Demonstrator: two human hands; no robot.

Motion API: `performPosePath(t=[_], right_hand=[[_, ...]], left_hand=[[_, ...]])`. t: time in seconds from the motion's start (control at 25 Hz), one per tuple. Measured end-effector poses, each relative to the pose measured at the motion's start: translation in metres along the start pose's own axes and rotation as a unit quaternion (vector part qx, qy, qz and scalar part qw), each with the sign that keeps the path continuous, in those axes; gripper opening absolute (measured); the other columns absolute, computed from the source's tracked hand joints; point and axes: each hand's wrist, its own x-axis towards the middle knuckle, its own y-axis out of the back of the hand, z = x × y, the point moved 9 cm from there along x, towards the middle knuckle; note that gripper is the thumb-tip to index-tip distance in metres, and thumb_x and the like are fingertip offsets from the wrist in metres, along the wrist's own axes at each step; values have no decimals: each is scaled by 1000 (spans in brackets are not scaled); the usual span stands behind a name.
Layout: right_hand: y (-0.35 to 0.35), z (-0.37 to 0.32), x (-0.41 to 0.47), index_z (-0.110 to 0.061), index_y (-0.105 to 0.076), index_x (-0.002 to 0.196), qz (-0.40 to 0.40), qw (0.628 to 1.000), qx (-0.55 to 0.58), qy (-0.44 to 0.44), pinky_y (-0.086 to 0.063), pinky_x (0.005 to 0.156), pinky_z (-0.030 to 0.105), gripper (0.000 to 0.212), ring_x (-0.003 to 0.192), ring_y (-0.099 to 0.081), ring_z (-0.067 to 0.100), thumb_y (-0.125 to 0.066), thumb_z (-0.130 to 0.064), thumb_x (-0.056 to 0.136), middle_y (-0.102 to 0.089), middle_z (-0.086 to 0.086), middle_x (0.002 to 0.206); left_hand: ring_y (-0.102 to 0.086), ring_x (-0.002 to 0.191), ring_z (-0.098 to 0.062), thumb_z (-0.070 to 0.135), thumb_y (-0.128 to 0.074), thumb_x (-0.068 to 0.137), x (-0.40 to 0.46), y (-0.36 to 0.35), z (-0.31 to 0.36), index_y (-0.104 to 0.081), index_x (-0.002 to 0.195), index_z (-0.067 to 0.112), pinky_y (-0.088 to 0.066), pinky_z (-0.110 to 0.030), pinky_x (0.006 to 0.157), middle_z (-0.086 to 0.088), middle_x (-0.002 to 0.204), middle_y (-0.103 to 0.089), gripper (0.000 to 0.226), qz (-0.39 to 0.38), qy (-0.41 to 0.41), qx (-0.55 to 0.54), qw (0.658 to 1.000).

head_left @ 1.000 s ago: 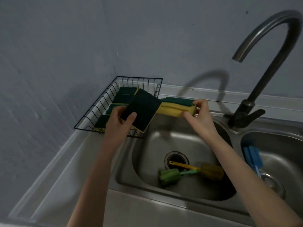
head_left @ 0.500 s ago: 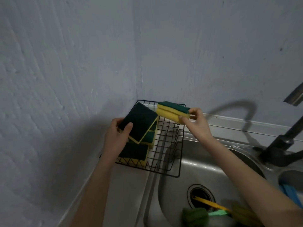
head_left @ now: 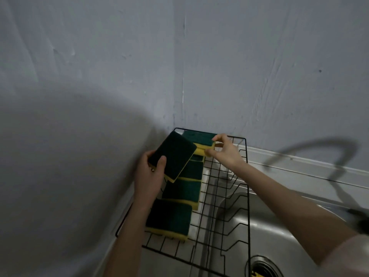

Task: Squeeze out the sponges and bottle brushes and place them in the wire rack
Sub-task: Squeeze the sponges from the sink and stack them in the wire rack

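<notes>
A black wire rack (head_left: 247,196) sits in the wall corner beside the sink. Along its left side lie several yellow sponges with dark green tops (head_left: 169,218), overlapping in a row. My left hand (head_left: 148,174) grips one such sponge (head_left: 173,154), tilted, above the row. My right hand (head_left: 223,150) pinches another sponge (head_left: 199,142) by its end at the rack's far corner, low over the rack. The bottle brushes are almost out of view; only a yellow tip (head_left: 254,273) shows at the drain.
The steel sink basin (head_left: 283,226) lies right of the rack, with its drain (head_left: 263,266) at the bottom edge. Grey walls meet in a corner right behind the rack. The tap's base (head_left: 359,218) shows blurred at the right edge.
My view has swung left and down toward the rack. My right hand carried its sponge further left, to the rack's far corner. My left hand still holds its sponge above the row.
</notes>
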Motion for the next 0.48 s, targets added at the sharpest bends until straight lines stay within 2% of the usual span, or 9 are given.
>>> performPosePath(t=[0.08,0.16,0.24,0.36,0.48], right_hand=[[-13,5,12,-4,-45,117,-15,1000,0,0,-41,52,1,38,105,-57,23,-62,-9,83,-57,12,124],[-24,10,21,-1,-43,119,-27,999,24,-5,-40,48,-2,38,101,-56,22,-59,-3,85,-57,16,125],[-32,18,29,-1,-42,120,-23,999,41,-10,-44,53,1,39,104,-55,21,-59,-2,85,-56,17,126],[-44,29,34,-2,-40,122,-21,999,25,-16,-46,75,18,40,116,-54,24,-57,-1,86,-56,15,127],[-51,32,35,-6,-39,126,-47,998,29,-10,-44,83,23,47,121,-52,26,-61,-4,84,-54,13,130]], left_hand=[[-52,84,-8,18,-50,88,6,-5,-6,-48,115,12,-37,-12,62,11,89,-52,27,-8,2,2,1000],[-52,88,-12,18,-50,88,10,-8,-11,-48,116,11,-38,-13,63,5,95,-53,28,-11,5,3,1000],[-52,85,-8,19,-50,88,14,-10,-16,-48,116,12,-39,-12,62,3,99,-53,29,-12,6,12,1000],[-48,78,4,19,-50,89,18,-16,-24,-48,118,12,-43,-2,55,1,104,-52,30,-22,6,30,999],[-46,76,5,16,-50,88,19,-22,-28,-48,118,9,-38,7,52,3,101,-51,31,-28,2,45,999]])
